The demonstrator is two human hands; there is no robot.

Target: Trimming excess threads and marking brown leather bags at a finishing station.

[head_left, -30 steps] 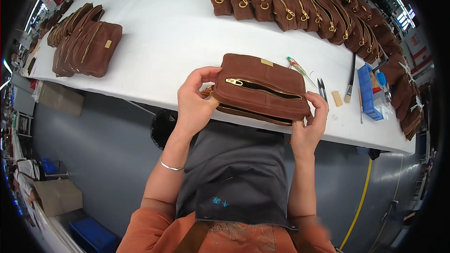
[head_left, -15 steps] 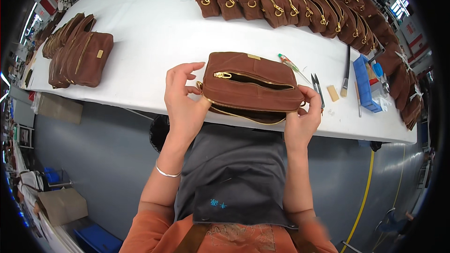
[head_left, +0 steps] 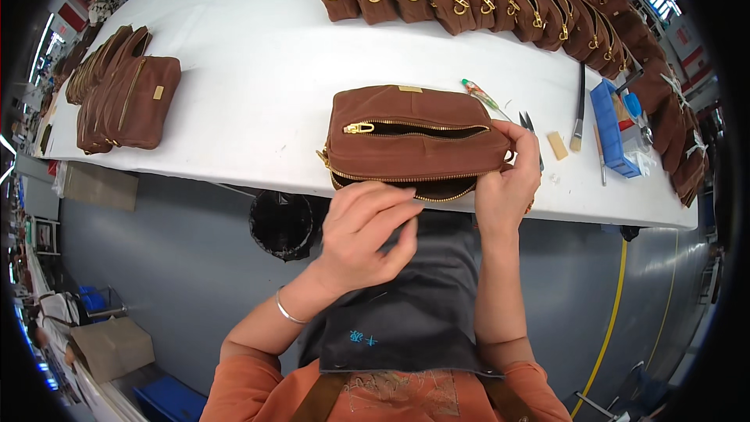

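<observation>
Suede pouch [head_left: 414,144] feels soft and light (probably floppy), so my right hand [head_left: 508,180] pinches its end seam. My left hand [head_left: 367,234] hangs loosely curled, empty, just below its open zip.

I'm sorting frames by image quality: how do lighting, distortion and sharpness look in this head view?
Head view: bright, even light on the white table, with only soft shadows; strong fisheye bending curves the table edge and leaves a dark rim at the corners; the brown pouch, the left hand and the right hand are sharp, without visible motion blur; the zipper pulls glint slightly.
</observation>
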